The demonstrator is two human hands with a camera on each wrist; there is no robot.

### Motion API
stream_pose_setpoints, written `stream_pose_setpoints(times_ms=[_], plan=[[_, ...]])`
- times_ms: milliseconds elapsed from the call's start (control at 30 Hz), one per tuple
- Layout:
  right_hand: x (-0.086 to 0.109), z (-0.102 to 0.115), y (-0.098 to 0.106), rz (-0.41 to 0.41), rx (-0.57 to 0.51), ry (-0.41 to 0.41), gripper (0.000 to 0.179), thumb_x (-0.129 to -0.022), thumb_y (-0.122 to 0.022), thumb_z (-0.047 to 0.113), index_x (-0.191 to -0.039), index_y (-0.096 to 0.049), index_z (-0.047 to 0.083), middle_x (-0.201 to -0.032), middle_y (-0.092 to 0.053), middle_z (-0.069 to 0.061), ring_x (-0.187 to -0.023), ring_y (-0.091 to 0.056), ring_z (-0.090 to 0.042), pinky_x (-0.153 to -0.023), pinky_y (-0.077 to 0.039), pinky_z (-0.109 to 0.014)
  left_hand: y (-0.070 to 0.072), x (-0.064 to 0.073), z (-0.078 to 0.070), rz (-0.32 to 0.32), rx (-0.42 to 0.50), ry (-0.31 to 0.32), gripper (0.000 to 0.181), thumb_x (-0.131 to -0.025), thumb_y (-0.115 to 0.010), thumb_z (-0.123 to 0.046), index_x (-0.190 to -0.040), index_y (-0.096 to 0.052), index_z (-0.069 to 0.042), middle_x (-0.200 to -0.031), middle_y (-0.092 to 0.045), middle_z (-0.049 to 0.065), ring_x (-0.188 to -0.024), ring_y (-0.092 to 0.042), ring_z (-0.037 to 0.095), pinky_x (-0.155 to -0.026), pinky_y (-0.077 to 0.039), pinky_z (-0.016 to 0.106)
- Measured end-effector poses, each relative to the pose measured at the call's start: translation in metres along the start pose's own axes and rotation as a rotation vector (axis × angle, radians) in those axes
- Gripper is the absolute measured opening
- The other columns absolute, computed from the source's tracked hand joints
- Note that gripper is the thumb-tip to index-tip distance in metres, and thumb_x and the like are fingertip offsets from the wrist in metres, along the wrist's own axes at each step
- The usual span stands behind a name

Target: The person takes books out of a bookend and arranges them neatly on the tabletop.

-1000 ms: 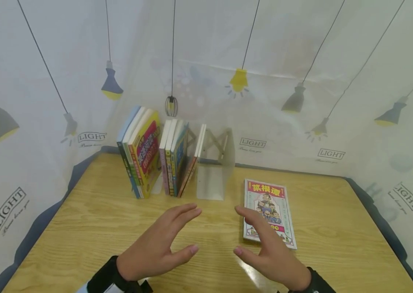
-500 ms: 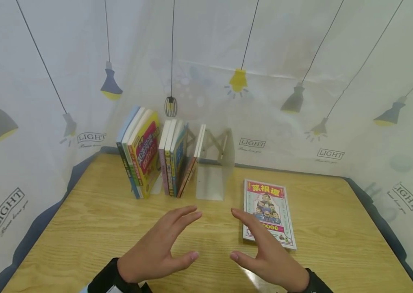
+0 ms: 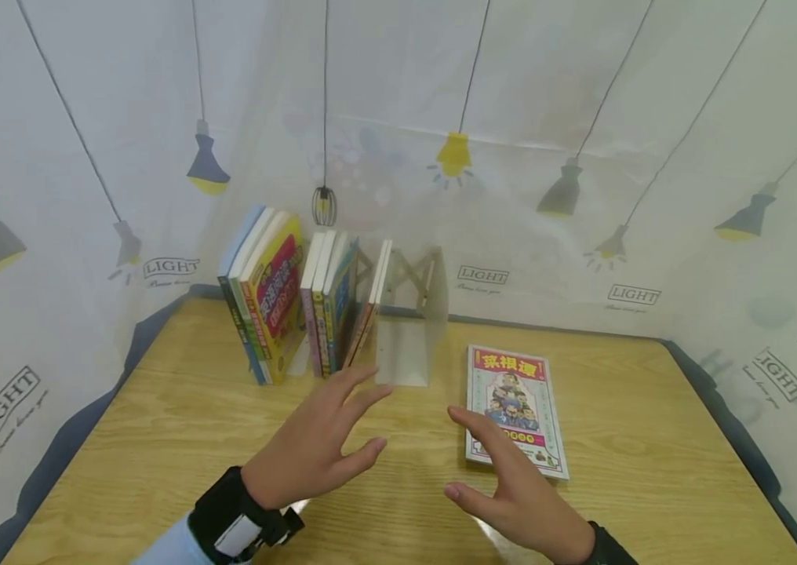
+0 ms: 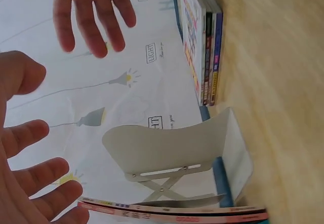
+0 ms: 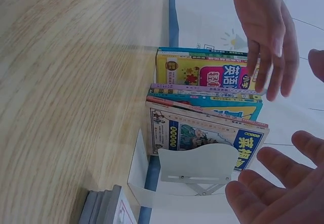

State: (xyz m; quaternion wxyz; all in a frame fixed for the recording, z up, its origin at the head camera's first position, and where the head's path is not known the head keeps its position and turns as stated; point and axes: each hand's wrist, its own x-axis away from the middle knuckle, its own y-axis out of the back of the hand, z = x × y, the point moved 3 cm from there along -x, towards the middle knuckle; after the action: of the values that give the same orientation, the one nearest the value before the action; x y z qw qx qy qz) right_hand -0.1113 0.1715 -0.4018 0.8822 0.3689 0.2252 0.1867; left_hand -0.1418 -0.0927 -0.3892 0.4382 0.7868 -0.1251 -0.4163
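Note:
My left hand [image 3: 317,443] hovers over the table in front of the upright books, fingers spread and holding nothing. My right hand [image 3: 522,490] is held above the table, its fingers extended towards the near left part of a small stack of books [image 3: 511,392] lying flat. A white metal bookend [image 3: 403,353] with crossed struts stands at the table's back. Inside it, thin books [image 3: 367,314] lean beside several upright books [image 3: 331,314]. Left of these stand taller books [image 3: 267,298], the front one yellow. In the left wrist view, the stacked books [image 4: 210,57] show several spines.
The wooden table [image 3: 653,424] reaches to a pale curtain [image 3: 547,259] printed with hanging lamps, which surrounds the back and sides. Black wrist cameras sit on both wrists, the left one [image 3: 236,518] seen more fully.
My left hand has moved forward and slightly up towards the upright books, showing more of its wrist. My right hand stays nearly in place. The books have not moved.

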Motion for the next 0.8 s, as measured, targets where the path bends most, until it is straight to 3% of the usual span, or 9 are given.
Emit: stream_pose_setpoints(times_ms=[267, 500, 700, 800], plan=[[0.007, -0.007, -0.004, -0.008, -0.034, -0.058, 0.074, -0.094, -0.071, 0.038, -0.155, -0.030, 0.037, -0.155, -0.039, 0.012, -0.141, -0.042, -0.017, -0.107, -0.046, -0.049, 0.003, -0.040, 0.010, -0.048, -0.202, -0.043, 0.052, -0.091, -0.069, -0.032, -0.136, -0.057, -0.009, -0.150, -0.043, 0.023, -0.141, -0.039, 0.040, -0.113, -0.038, 0.055], [0.011, -0.008, -0.007, -0.031, -0.006, 0.005, 0.072, -0.094, -0.071, 0.034, -0.155, -0.033, 0.032, -0.152, -0.043, 0.011, -0.137, -0.047, -0.015, -0.107, -0.047, -0.037, -0.004, -0.059, 0.020, -0.051, -0.347, -0.027, 0.052, -0.089, -0.071, -0.031, -0.134, -0.060, -0.008, -0.154, -0.036, 0.028, -0.145, -0.032, 0.045, -0.116, -0.032, 0.057], [0.012, -0.012, -0.009, -0.014, -0.038, -0.034, 0.069, -0.095, -0.070, 0.037, -0.154, -0.033, 0.035, -0.151, -0.044, 0.013, -0.137, -0.047, -0.014, -0.106, -0.047, -0.038, -0.005, -0.077, 0.032, -0.067, -0.410, -0.010, 0.049, -0.089, -0.070, -0.027, -0.132, -0.061, -0.005, -0.155, -0.034, 0.028, -0.144, -0.032, 0.045, -0.114, -0.033, 0.060], [0.012, -0.013, -0.010, -0.004, -0.058, -0.050, 0.068, -0.095, -0.069, 0.038, -0.154, -0.035, 0.032, -0.151, -0.044, 0.013, -0.136, -0.047, -0.014, -0.106, -0.048, -0.041, -0.005, -0.085, 0.039, -0.047, -0.447, 0.002, 0.048, -0.090, -0.069, -0.023, -0.133, -0.061, -0.004, -0.153, -0.040, 0.025, -0.142, -0.039, 0.041, -0.113, -0.037, 0.055]])
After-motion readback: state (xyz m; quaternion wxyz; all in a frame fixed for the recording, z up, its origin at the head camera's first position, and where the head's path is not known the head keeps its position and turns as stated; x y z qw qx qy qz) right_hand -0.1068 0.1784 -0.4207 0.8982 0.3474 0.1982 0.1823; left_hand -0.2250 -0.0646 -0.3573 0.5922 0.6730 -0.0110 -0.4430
